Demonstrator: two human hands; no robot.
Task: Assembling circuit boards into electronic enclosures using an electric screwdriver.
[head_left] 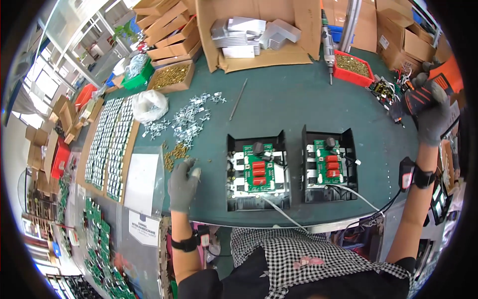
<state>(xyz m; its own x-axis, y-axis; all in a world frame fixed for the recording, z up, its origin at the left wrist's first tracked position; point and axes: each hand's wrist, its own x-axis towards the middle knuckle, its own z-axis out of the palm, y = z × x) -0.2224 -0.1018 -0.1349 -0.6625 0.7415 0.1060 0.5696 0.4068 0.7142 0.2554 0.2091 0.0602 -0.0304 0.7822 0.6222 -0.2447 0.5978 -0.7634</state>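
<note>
A person sits at a green table (298,104), with both hands in grey gloves. The left hand (183,183) lies low on the table at the lower left of centre, fingers loosely curled and reaching toward a small pile of brass screws (175,154) just above it; whether a screw is pinched between the fingertips cannot be told. The right hand (432,113) is raised at the far right edge of the frame, clenched around an orange and black power tool (427,89).

In the middle of the frame two black trays stand side by side, a little apart. The left tray (257,170) holds a green circuit board (258,167) with red blocks on it; the right tray (328,164) holds a similar board (327,162). A white cable (286,212) runs from the left tray toward the lower edge of the table, and another white cable (356,194) leaves the right tray.

Above the brass screws lies a scatter of small silver metal clips (191,117), beside a crumpled clear plastic bag (149,104). A thin metal rod (238,98) lies at a slant above the trays. In the upper part of the frame an open cardboard box (259,35) holds silver metal parts, a red bin (352,67) holds brass screws, and an electric screwdriver (327,45) hangs just left of that bin.
</note>
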